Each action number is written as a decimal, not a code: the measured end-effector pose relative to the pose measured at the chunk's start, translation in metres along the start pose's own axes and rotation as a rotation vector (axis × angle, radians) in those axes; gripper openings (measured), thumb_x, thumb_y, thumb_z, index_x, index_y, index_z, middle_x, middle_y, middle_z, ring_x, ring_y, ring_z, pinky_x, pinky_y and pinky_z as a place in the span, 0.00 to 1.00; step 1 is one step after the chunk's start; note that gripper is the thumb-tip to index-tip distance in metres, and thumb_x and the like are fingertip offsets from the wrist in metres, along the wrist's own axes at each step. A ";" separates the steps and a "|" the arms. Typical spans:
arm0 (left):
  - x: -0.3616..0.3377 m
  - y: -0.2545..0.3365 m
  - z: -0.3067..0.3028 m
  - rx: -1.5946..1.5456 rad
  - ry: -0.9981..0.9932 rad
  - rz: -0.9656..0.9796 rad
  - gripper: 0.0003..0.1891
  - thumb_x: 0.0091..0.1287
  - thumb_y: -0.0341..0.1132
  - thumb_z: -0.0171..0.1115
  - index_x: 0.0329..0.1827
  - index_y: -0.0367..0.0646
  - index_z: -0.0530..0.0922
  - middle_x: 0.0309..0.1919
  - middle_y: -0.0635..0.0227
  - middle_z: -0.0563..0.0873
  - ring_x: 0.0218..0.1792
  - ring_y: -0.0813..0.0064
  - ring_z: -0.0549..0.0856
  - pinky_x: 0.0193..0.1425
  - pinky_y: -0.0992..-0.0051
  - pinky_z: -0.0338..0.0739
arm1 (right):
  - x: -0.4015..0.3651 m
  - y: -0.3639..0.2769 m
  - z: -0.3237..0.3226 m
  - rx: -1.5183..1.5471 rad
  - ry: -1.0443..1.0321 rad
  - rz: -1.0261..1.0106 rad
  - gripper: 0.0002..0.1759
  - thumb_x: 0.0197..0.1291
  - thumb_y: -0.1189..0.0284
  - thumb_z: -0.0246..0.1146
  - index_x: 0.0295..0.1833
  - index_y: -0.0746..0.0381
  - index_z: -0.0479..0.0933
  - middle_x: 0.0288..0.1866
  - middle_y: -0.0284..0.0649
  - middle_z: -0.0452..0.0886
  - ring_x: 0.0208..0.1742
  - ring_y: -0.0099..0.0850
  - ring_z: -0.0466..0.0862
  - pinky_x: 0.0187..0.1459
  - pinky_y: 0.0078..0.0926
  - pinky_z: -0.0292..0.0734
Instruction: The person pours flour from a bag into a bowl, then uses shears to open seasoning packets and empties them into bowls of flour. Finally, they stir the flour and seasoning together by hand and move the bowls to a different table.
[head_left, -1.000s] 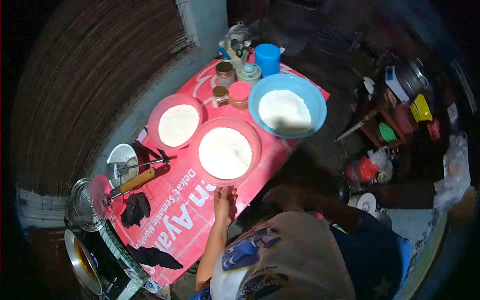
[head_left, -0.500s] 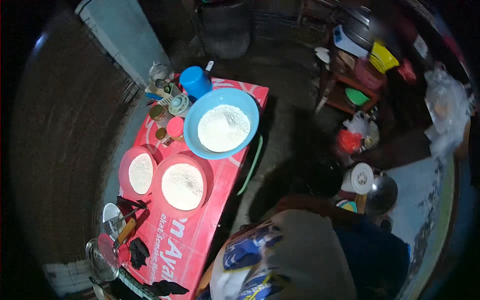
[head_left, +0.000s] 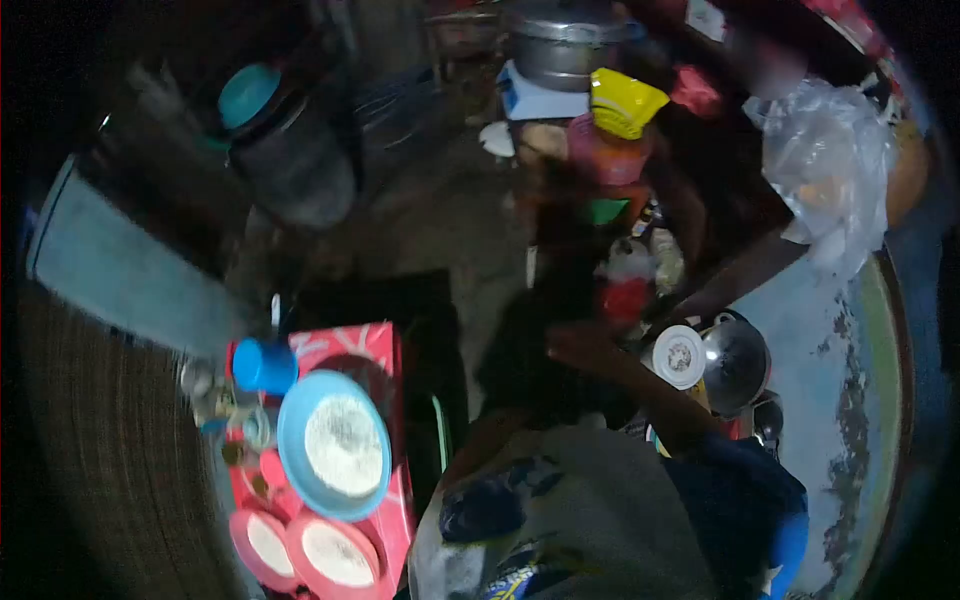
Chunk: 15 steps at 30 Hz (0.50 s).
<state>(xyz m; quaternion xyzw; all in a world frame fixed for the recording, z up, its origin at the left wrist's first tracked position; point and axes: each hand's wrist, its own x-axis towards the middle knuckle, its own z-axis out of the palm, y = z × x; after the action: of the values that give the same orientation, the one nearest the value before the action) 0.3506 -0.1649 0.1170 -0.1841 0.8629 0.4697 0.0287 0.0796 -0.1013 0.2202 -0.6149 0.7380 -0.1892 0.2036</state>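
My right hand (head_left: 580,345) reaches out in front of my body, dim and smeared by motion, so its fingers do not show clearly. Close to its right is a white lidded tub (head_left: 678,357). My left hand is out of sight; only a dim bit of the left arm shows beside my shirt. At the lower left, a blue basin (head_left: 287,462) of white flour (head_left: 345,440) stands on the red-covered table (head_left: 400,500). Two pink bowls (head_left: 378,560) of flour sit nearer me.
A blue jug (head_left: 265,366) and several jars stand by the basin. Ahead, a wooden stand holds a steel pot (head_left: 565,45) on a scale (head_left: 545,98) and a yellow packet (head_left: 625,103). At right are a clear plastic bag (head_left: 825,160) and a round metal lid (head_left: 738,365).
My view has swung to the right, so the table now lies lower left and the stand is nearer the middle. My right forearm has come into view, stretched forward.
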 end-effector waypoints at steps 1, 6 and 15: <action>0.017 -0.006 -0.011 0.061 -0.013 0.023 0.19 0.64 0.36 0.49 0.59 0.43 0.67 0.56 0.64 0.73 0.52 0.63 0.75 0.57 0.68 0.67 | 0.015 -0.002 -0.013 0.060 0.119 -0.021 0.11 0.53 0.65 0.55 0.37 0.61 0.72 0.29 0.47 0.76 0.33 0.43 0.78 0.36 0.39 0.73; 0.097 -0.054 -0.070 0.331 -0.067 0.138 0.19 0.64 0.35 0.49 0.58 0.44 0.68 0.55 0.64 0.73 0.52 0.63 0.75 0.57 0.68 0.67 | 0.116 0.031 -0.022 0.075 0.396 -0.054 0.11 0.53 0.64 0.55 0.34 0.62 0.70 0.26 0.45 0.74 0.31 0.42 0.78 0.36 0.38 0.73; 0.210 -0.117 -0.166 0.301 -0.067 -0.012 0.18 0.63 0.36 0.50 0.56 0.44 0.70 0.52 0.63 0.74 0.50 0.62 0.76 0.54 0.67 0.68 | 0.174 0.043 -0.201 -0.032 0.774 0.003 0.05 0.54 0.72 0.59 0.35 0.61 0.74 0.31 0.40 0.77 0.34 0.32 0.79 0.36 0.29 0.74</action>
<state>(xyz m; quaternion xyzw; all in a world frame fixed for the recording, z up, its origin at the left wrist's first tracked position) 0.2159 -0.4192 0.0691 -0.1672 0.9209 0.3409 0.0878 -0.0910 -0.2596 0.3552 -0.5001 0.7639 -0.3956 -0.0993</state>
